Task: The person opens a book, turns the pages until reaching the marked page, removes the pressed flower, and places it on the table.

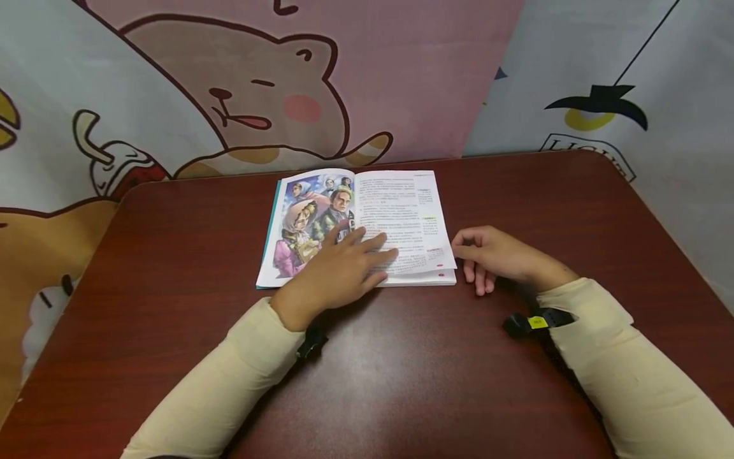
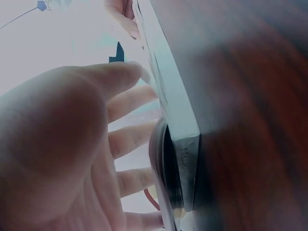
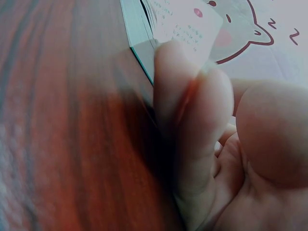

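Observation:
An open book (image 1: 395, 220) lies on the table, with a colour illustration of people on its left page and printed text on its right page. My left hand (image 1: 335, 268) rests across the lower middle of the book, fingers spread over the fold and the text page. In the left wrist view, those fingers (image 2: 130, 142) reach out straight along the pages. At the book's right edge, my right hand (image 1: 499, 255) pinches a page (image 3: 185, 24) near its lower corner between thumb and forefinger. That page's lower edge stands slightly apart from the pages beneath it.
The reddish-brown wooden table (image 1: 418, 376) runs back to a wall covering (image 1: 413, 83) with cartoon animals. Both forearms wear cream sleeves (image 1: 625, 357), and a black wrist strap (image 1: 556, 317) shows at the right cuff.

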Demonstrator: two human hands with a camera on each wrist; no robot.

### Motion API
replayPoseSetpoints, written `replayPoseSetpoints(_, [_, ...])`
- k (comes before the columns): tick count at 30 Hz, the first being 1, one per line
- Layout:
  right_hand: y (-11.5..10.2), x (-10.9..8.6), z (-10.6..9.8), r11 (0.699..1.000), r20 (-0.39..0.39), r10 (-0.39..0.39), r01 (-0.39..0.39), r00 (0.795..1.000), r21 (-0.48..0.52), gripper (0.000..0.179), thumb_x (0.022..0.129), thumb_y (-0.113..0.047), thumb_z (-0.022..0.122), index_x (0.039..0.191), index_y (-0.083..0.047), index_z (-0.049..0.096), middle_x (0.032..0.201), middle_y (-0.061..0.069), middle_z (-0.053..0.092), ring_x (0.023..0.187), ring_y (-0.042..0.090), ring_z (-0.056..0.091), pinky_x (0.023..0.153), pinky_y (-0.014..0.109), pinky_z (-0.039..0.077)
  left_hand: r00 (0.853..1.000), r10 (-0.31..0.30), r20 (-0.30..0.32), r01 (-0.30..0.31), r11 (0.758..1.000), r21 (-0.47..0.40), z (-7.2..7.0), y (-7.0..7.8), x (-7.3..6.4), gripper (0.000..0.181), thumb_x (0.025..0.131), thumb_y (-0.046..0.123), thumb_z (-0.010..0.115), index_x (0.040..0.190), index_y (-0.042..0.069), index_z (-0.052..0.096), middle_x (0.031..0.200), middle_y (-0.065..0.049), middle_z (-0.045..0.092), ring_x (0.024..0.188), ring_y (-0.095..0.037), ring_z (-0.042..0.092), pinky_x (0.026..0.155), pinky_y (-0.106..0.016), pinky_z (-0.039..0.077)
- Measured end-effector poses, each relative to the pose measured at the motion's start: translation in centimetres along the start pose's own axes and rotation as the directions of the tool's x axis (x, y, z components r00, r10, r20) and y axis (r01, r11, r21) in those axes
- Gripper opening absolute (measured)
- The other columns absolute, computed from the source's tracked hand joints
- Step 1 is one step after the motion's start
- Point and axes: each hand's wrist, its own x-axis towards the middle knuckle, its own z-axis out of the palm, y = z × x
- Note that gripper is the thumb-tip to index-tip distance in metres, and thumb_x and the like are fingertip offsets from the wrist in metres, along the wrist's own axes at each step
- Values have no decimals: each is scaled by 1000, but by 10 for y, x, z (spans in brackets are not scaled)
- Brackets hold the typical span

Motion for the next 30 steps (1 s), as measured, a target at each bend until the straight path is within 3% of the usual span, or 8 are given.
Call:
replayPoseSetpoints(11, [2, 0, 1, 1000, 0, -8, 8, 1000, 0, 28, 106, -26, 49, 115, 0, 53, 65, 11, 59, 44, 21, 63, 43, 37, 53, 999, 28, 17, -29, 999, 30, 0, 2, 2, 45, 101, 34, 53, 146, 35, 51, 156, 5, 46, 142, -35, 44, 119, -64, 19])
replayPoseSetpoints(30, [1, -3, 2, 1000, -9, -19, 19, 1000, -14, 29, 105, -26, 51, 112, 1, 54, 65, 10, 59, 43, 20, 63, 42, 36, 52, 997, 45, -56, -43, 998, 50, 3, 3, 3, 40, 103, 29, 54, 143, 28, 57, 150, 5, 54, 138, -32, 50, 117, -63, 27])
